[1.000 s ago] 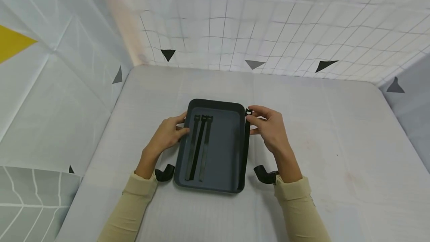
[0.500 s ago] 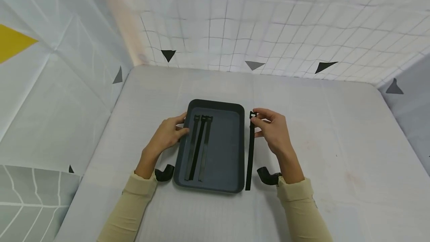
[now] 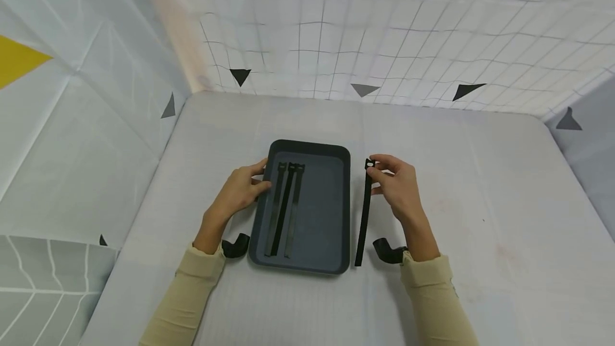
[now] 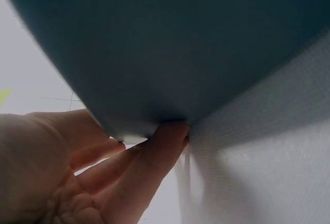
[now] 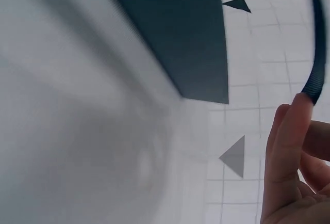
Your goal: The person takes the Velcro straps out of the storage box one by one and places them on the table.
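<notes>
In the head view a dark grey rectangular tray (image 3: 323,210) lies in front of me. My left hand (image 3: 237,190) holds its left side, thumb at the rim and fingers against the outer wall (image 4: 154,53). Several flat black hook-and-loop cable ties (image 3: 284,210) lie lengthwise inside the tray's left half. Just right of the tray, my right hand (image 3: 396,183) pinches another cable tie (image 3: 363,218) near its slotted head. Its strip hangs toward me, apart from the tray. The right wrist view shows part of this strip above the fingertips (image 5: 299,110).
The tray rests on a white-covered table (image 3: 480,202). A white sheet with a grid and dark triangles (image 3: 365,41) rises behind it, and another sheet (image 3: 86,122) hangs at the left. Black curved pieces (image 3: 388,251) sit at both wrists.
My right hand has moved right, bringing the cable tie from against the tray's right wall to a gap away from it. The left hand and tray stay put.
</notes>
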### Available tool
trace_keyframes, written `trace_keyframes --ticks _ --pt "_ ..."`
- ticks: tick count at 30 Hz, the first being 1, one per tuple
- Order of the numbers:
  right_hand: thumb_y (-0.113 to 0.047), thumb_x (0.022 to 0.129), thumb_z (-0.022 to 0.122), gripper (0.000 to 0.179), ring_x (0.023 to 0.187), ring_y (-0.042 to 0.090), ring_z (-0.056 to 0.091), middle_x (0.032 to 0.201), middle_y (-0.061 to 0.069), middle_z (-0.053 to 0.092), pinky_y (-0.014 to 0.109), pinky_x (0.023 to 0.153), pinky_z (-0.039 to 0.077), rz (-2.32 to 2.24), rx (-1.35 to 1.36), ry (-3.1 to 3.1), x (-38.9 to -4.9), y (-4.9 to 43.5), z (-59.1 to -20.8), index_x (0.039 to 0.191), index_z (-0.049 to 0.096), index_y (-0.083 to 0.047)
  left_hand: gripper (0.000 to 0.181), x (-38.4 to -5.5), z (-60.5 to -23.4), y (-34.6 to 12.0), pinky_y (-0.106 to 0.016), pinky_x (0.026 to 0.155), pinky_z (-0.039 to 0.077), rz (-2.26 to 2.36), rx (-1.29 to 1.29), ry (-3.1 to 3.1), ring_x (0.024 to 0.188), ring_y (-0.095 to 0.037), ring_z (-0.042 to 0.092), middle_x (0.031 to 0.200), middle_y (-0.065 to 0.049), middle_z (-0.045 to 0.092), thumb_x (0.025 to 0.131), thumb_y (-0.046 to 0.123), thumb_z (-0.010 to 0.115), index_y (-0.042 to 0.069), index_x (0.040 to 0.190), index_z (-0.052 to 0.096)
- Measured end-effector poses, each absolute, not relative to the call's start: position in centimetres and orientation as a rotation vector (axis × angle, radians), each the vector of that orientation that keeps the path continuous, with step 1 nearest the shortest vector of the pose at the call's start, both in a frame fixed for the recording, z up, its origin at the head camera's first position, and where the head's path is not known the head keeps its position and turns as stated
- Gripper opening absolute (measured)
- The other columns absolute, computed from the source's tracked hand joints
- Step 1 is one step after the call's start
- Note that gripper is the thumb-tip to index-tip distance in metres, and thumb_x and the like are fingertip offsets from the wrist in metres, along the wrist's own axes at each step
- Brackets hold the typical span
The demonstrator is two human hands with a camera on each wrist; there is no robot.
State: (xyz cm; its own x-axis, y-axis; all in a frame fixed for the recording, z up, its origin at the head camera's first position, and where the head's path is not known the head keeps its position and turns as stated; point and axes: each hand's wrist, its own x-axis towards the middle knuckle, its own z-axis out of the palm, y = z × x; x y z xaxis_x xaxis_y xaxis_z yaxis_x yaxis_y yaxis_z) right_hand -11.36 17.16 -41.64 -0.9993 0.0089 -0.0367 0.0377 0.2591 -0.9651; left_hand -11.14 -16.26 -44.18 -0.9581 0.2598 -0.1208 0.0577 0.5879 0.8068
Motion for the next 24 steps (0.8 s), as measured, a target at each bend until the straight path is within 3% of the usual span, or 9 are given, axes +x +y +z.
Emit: trace_keyframes --ticks 11,17,24 --pt "0.001 0.096 0.061 0.029 0.074 0.011 0.062 0.099 0.020 0.057 0.027 0.057 0.057 -1.844 0.070 2.545 -11.9 18.1 -43.6 0.125 0.062 0.006 0.066 -11.2 -44.2 -16.3 -0.039 0.077 0.057 1.306 0.270 2.585 0.113 -0.037 0.063 0.142 -0.023 0.049 0.097 0.010 0.065 0.002 0.153 0.032" --pt "0.003 0.096 0.059 0.027 0.073 0.011 0.062 0.099 0.019 0.058 0.035 0.059 0.059 -1.772 0.076 2.617 -12.2 18.2 -44.6 0.123 0.064 0.006 0.065 -11.2 -44.2 -16.3 -0.039 0.078 0.057 1.320 0.276 2.578 0.113 -0.036 0.063 0.142 -0.022 0.050 0.097 0.009 0.064 0.003 0.153 0.032" --pt "0.004 0.096 0.057 0.039 0.075 0.016 0.062 0.102 0.021 0.058 0.031 0.060 0.058 -1.709 0.097 2.625 -12.6 18.3 -45.0 0.135 0.055 0.007 0.065 -11.2 -44.2 -16.4 -0.039 0.079 0.057 1.312 0.276 2.578 0.114 -0.035 0.062 0.144 -0.021 0.048 0.097 0.009 0.064 0.003 0.154 0.032"
